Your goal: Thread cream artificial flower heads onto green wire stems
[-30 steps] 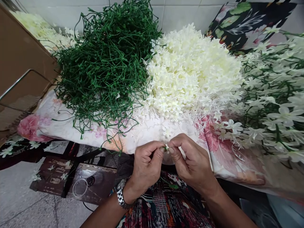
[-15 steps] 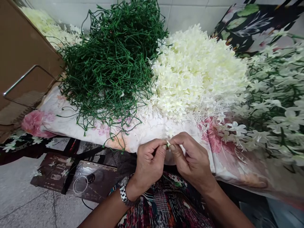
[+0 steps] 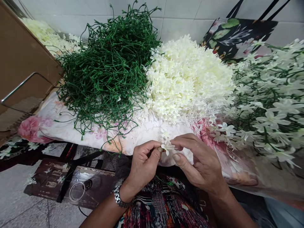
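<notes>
Between thumb and index finger, my left hand (image 3: 147,161) pinches the base of a white artificial flower (image 3: 167,147), whose petals and thin stamens point to the right. A short bit of green stem hangs below that hand over my lap. My right hand (image 3: 198,161) is just to the right of the bloom, thumb and fingers apart with nothing between them. Beyond my hands a heap of loose cream-white blossoms (image 3: 187,79) lies on the floral cloth (image 3: 147,136). Left of it rises a tangled pile of green plastic stems (image 3: 106,66).
Assembled white flower sprays (image 3: 273,117) fill the right side. A black floral bag (image 3: 237,39) leans against the tiled wall (image 3: 180,15). A cardboard box (image 3: 26,53) stands at the left. Below it, a brown wooden bench (image 3: 95,183) carries a clear ring (image 3: 77,191).
My right hand has let go of the flower and opened, drawing slightly right. The bloom now shows in my left fingers. The whole view has shifted a little.
</notes>
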A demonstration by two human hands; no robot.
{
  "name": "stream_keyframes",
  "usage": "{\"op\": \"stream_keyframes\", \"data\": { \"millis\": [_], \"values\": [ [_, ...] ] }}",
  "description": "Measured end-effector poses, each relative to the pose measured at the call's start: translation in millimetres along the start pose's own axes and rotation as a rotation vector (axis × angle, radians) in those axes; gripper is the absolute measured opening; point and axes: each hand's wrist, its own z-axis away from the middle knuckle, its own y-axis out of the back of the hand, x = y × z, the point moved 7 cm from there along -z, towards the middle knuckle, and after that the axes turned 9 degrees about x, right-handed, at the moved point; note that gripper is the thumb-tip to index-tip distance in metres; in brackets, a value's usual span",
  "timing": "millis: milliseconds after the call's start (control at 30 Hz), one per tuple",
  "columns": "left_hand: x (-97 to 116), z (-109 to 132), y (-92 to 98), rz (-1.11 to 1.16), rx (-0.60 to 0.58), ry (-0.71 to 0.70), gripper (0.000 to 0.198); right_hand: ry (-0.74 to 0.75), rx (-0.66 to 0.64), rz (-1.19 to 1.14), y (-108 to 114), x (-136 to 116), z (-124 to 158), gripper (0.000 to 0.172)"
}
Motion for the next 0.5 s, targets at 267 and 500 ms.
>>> {"op": "stream_keyframes", "data": {
  "millis": [267,500],
  "values": [
    [4.3,1.3,-2.5,-0.073,-0.009,-0.075,0.016,0.166,-0.03,0.136,-5.2,-5.6,3.6,0.016],
    [7.0,1.5,-0.2,-0.097,0.035,-0.122,0.019,0.117,-0.016,0.077,-13.6,-3.0,3.1,0.013]
  ]
}}
